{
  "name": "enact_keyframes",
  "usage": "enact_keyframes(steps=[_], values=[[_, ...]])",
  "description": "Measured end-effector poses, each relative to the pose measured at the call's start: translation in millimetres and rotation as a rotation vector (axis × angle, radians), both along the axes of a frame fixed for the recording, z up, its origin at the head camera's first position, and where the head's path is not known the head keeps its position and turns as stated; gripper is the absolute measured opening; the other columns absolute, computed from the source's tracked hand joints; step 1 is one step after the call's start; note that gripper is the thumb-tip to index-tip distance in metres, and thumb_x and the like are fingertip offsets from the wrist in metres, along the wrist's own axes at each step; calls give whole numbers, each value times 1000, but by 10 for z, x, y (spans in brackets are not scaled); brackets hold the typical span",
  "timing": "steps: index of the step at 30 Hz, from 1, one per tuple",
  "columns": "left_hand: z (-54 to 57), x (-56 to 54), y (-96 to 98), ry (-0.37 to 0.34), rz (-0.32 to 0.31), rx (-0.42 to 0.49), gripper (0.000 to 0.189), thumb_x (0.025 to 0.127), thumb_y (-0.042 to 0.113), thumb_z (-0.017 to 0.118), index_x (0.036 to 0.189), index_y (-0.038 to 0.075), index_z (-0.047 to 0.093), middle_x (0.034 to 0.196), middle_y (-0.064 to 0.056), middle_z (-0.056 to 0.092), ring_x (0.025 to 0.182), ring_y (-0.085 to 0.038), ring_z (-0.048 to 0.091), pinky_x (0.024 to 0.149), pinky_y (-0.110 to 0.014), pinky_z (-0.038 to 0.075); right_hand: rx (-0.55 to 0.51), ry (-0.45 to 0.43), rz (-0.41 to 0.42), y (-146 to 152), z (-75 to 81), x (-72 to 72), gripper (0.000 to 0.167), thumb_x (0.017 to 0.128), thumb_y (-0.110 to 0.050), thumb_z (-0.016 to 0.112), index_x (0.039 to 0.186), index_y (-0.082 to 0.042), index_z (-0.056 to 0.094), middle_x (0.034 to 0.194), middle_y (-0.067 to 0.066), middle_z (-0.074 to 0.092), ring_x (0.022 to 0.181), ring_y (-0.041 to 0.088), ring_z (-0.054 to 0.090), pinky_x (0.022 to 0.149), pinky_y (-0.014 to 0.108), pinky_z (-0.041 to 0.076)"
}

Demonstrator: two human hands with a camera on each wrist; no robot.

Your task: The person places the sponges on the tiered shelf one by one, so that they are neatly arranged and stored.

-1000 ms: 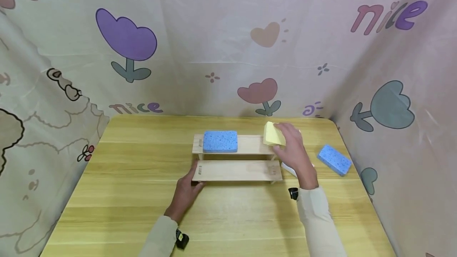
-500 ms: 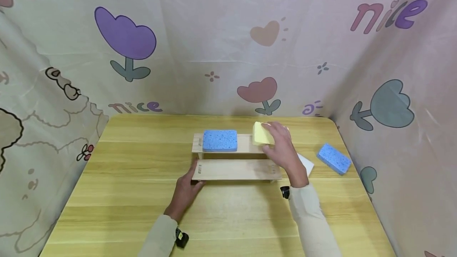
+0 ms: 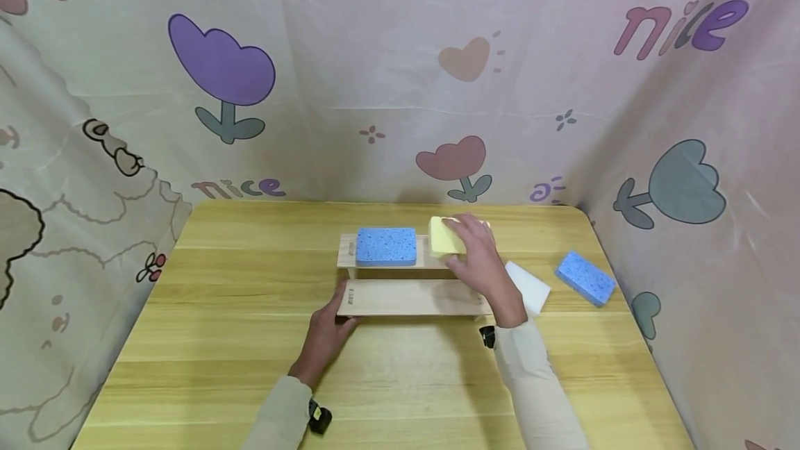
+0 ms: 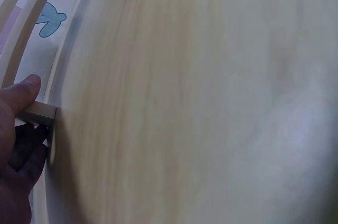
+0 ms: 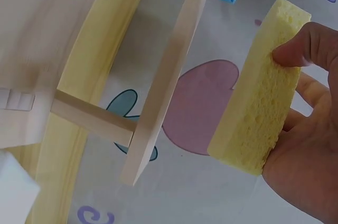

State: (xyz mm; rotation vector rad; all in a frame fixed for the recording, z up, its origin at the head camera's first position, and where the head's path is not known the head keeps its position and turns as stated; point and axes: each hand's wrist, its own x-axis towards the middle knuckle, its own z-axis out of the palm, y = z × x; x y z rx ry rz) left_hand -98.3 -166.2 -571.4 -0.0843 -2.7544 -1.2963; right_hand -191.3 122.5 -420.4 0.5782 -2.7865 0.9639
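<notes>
the right hand, gripping the yellow sponge, has carried it leftward over the wooden rack's upper shelf, close beside the blue sponge; the left hand still grips the rack's corner.

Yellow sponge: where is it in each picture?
Head: the yellow sponge is mid-picture, held by the right hand over the shelf's top step.
Left wrist: not in it.
Right wrist: right side, pinched upright.
Shared landmark: the shelf.

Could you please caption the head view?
Right hand holds yellow sponge over wooden rack; left hand grips it.
</notes>
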Motion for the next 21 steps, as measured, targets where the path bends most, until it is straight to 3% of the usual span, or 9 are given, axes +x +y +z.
enact_keyframes(steps=[7, 14, 21], values=[[-10, 4, -2, 6, 2, 7, 86, 81, 14, 75, 151, 17, 25, 142, -16, 47, 125, -32, 52, 95, -42, 51, 19, -43, 8, -39, -40, 3, 67, 71, -2, 67, 136, -10, 51, 143, 17, 44, 140, 38, 29, 118, 58, 11], [-35, -7, -6, 20, 14, -10, 88, 80, 14, 76, 151, 17, 25, 143, -15, 47, 125, -31, 52, 95, -43, 51, 34, -13, 22, -86, -104, -12, 65, 70, -3, 68, 133, -8, 53, 140, 19, 47, 136, 38, 34, 116, 61, 16], [-18, 2, -2, 7, 6, -14, 89, 81, 13, 75, 152, 20, 22, 142, -17, 48, 123, -33, 53, 94, -43, 52, 49, -59, 20, -127, -151, -13, 66, 72, -2, 66, 136, -8, 50, 143, 19, 43, 140, 39, 29, 118, 58, 11]])
